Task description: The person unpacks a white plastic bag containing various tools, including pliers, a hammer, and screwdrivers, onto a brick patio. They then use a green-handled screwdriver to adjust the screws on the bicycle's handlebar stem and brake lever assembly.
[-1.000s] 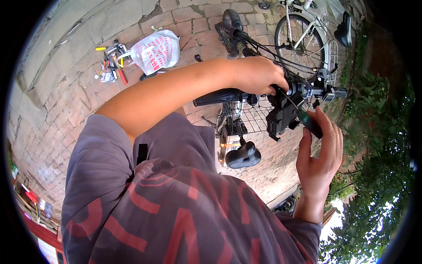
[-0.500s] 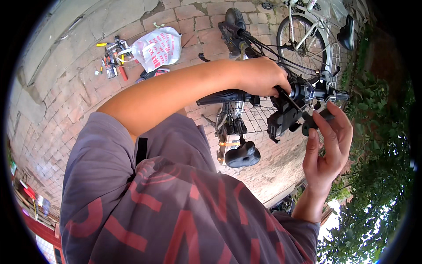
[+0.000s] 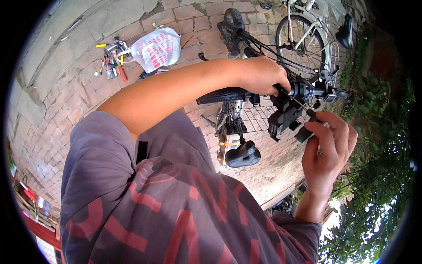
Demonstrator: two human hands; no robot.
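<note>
A bicycle's handlebar (image 3: 323,93) lies in front of me, with a black bracket (image 3: 285,115), like a phone holder, fixed near its middle. My left hand (image 3: 263,77) reaches across from the left, its fingers curled onto the top of this bracket; the fingertips are partly hidden. To the right of the bracket, my right hand (image 3: 329,143) pinches the dark handle of a T-handle driver (image 3: 302,133) between thumb and fingers. Its thin metal shaft runs up and left toward the bracket, close to my left fingers. The shaft's tip cannot be made out.
Below the handlebar are a wire basket (image 3: 252,118) and a black saddle (image 3: 242,155). A white bicycle (image 3: 303,37) stands beyond. Hand tools (image 3: 115,61) and a white plastic bag (image 3: 157,49) lie on the brick paving at the far left. Leafy bushes (image 3: 378,145) border the right.
My right fingers have closed more around the driver's handle, which has turned. The right hand has shifted slightly. My left hand stays on the bracket.
</note>
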